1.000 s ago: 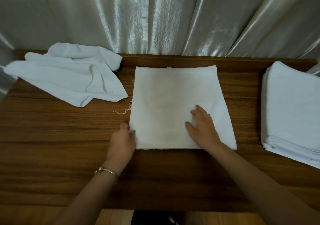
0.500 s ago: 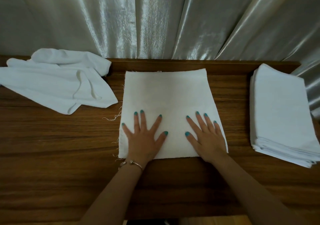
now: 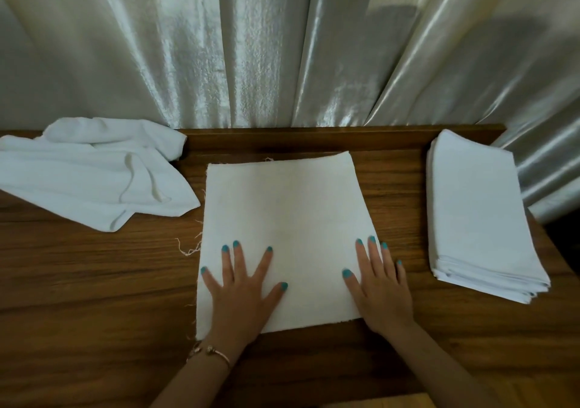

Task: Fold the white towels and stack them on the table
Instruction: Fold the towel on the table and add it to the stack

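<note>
My left hand (image 3: 241,294) and right hand (image 3: 378,288), fingers splayed and gripping nothing, have slid outward across the half-folded towel (image 3: 282,219), flattening it for the next fold.

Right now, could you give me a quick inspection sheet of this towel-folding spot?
Surface: wooden table, bare grain showing.
Job's things: flat towel at centre; folded stack on the right; unfolded towels heaped on the left.
Clutter: loose threads at the flat towel's left edge.
Hands: left hand and right hand pressed flat, fingers spread, on the towel's near edge.
Cables: nothing seen.
Surroundings: shiny pale curtain behind the table.
</note>
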Demonstrator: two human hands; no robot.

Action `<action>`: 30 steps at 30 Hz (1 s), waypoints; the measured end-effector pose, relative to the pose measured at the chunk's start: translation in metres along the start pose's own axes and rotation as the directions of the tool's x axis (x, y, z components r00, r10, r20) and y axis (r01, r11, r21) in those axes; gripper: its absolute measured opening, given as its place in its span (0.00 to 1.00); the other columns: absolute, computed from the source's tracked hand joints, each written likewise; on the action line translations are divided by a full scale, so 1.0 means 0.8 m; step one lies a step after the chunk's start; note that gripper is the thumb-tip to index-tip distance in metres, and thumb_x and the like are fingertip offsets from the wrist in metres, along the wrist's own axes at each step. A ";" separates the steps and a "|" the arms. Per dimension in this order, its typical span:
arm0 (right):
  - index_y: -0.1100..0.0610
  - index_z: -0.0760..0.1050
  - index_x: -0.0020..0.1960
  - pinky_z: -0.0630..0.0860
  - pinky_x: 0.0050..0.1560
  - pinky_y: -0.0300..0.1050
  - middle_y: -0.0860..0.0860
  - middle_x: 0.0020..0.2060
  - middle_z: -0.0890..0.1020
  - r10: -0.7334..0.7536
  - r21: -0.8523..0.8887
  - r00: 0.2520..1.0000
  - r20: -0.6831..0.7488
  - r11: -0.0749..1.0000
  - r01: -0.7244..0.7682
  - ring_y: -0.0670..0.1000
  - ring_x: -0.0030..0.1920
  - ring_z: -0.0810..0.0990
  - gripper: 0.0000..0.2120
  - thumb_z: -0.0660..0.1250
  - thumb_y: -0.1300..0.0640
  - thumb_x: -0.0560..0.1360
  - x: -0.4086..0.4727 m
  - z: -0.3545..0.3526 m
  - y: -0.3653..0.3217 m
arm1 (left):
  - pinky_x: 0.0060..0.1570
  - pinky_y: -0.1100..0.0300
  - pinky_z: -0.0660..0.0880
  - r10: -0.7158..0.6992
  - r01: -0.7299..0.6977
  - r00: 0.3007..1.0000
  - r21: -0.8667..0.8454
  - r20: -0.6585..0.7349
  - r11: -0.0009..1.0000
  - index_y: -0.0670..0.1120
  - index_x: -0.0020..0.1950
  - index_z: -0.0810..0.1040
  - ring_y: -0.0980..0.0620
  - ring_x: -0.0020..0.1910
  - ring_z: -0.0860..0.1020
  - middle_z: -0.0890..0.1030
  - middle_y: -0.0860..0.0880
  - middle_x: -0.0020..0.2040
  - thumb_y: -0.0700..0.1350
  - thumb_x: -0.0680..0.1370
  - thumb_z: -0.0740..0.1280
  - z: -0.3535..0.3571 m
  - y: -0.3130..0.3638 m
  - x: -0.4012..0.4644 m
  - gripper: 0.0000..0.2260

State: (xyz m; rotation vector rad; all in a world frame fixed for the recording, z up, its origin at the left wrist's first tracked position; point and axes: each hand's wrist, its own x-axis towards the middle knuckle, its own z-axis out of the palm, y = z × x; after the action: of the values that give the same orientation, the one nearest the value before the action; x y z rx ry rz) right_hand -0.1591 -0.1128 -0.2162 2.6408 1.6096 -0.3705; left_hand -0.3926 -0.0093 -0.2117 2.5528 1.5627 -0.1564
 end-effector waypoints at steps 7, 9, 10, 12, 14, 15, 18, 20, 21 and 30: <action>0.49 0.72 0.65 0.72 0.63 0.47 0.47 0.61 0.79 -0.528 -0.172 0.847 0.058 0.831 0.529 0.49 0.62 0.77 0.23 0.57 0.40 0.76 -0.012 -0.057 0.041 | 0.65 0.57 0.70 0.655 -0.653 0.752 -0.046 0.081 0.756 0.57 0.67 0.68 0.56 0.61 0.73 0.75 0.56 0.62 0.63 0.75 0.57 -0.042 -0.021 -0.008 0.23; 0.48 0.73 0.64 0.77 0.54 0.42 0.45 0.59 0.79 -0.593 -0.179 0.794 0.129 0.774 0.607 0.46 0.57 0.79 0.23 0.64 0.41 0.72 -0.020 -0.068 0.052 | 0.67 0.57 0.66 0.679 -0.675 0.723 -0.082 0.128 0.733 0.55 0.71 0.64 0.55 0.65 0.69 0.71 0.55 0.65 0.60 0.75 0.58 -0.047 -0.026 -0.009 0.25; 0.47 0.72 0.65 0.78 0.52 0.40 0.45 0.60 0.78 -0.604 -0.199 0.779 0.166 0.753 0.627 0.46 0.58 0.78 0.26 0.66 0.41 0.70 -0.021 -0.072 0.056 | 0.68 0.56 0.65 0.683 -0.679 0.718 -0.081 0.135 0.729 0.55 0.72 0.63 0.54 0.66 0.67 0.69 0.54 0.67 0.58 0.75 0.59 -0.048 -0.026 -0.009 0.26; 0.48 0.72 0.67 0.78 0.52 0.39 0.45 0.61 0.78 -0.621 -0.233 0.760 0.193 0.723 0.650 0.46 0.59 0.78 0.30 0.72 0.46 0.65 -0.022 -0.078 0.059 | 0.67 0.54 0.66 0.687 -0.687 0.714 -0.055 0.133 0.725 0.53 0.71 0.62 0.51 0.67 0.66 0.68 0.52 0.68 0.52 0.74 0.62 -0.054 -0.023 -0.010 0.26; 0.50 0.73 0.65 0.79 0.51 0.42 0.48 0.59 0.79 -0.644 -0.239 0.745 0.174 0.706 0.667 0.49 0.57 0.80 0.34 0.77 0.55 0.60 -0.021 -0.080 0.058 | 0.66 0.52 0.67 0.676 -0.684 0.719 -0.009 0.162 0.729 0.53 0.71 0.61 0.49 0.67 0.66 0.66 0.51 0.69 0.43 0.73 0.64 -0.056 -0.019 -0.011 0.28; 0.52 0.74 0.64 0.80 0.52 0.43 0.49 0.58 0.80 -0.648 -0.252 0.745 0.161 0.703 0.666 0.50 0.56 0.81 0.36 0.79 0.59 0.58 -0.021 -0.079 0.056 | 0.66 0.51 0.67 0.671 -0.686 0.719 0.030 0.181 0.727 0.53 0.72 0.59 0.48 0.67 0.65 0.65 0.50 0.69 0.40 0.72 0.66 -0.057 -0.016 -0.011 0.31; 0.53 0.71 0.66 0.76 0.60 0.47 0.52 0.61 0.77 -0.629 -0.305 0.754 0.188 0.693 0.654 0.53 0.61 0.78 0.41 0.79 0.65 0.56 -0.022 -0.077 0.046 | 0.66 0.50 0.66 0.604 -0.651 0.756 0.187 0.253 0.736 0.53 0.73 0.52 0.45 0.69 0.61 0.59 0.48 0.71 0.36 0.68 0.70 -0.057 -0.009 -0.012 0.40; 0.54 0.61 0.73 0.65 0.72 0.51 0.55 0.71 0.67 -0.618 -0.312 0.755 0.219 0.689 0.654 0.56 0.72 0.66 0.44 0.75 0.69 0.62 -0.026 -0.076 0.041 | 0.65 0.49 0.66 0.528 -0.583 0.810 0.248 0.256 0.774 0.53 0.73 0.50 0.44 0.70 0.60 0.57 0.46 0.72 0.36 0.68 0.71 -0.055 -0.003 -0.015 0.42; 0.53 0.55 0.75 0.58 0.75 0.51 0.55 0.75 0.60 -0.600 -0.331 0.761 0.246 0.686 0.648 0.56 0.76 0.59 0.46 0.73 0.70 0.65 -0.026 -0.075 0.040 | 0.65 0.49 0.67 0.482 -0.535 0.842 0.256 0.244 0.805 0.52 0.73 0.50 0.44 0.69 0.60 0.58 0.46 0.71 0.36 0.69 0.71 -0.055 0.000 -0.018 0.41; 0.53 0.67 0.69 0.80 0.52 0.47 0.55 0.66 0.75 -0.582 -0.206 0.810 0.070 0.786 0.583 0.55 0.63 0.78 0.40 0.77 0.65 0.60 -0.031 -0.050 0.060 | 0.48 0.57 0.77 0.130 -0.130 0.991 -0.001 0.008 0.992 0.50 0.62 0.71 0.49 0.56 0.73 0.74 0.50 0.56 0.40 0.72 0.68 -0.054 -0.041 -0.029 0.19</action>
State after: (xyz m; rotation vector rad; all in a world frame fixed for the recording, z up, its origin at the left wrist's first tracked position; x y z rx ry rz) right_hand -0.1207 -0.1512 -0.1771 1.9265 2.2951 -0.1842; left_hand -0.4321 -0.0072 -0.1675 2.6396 1.3875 -0.1519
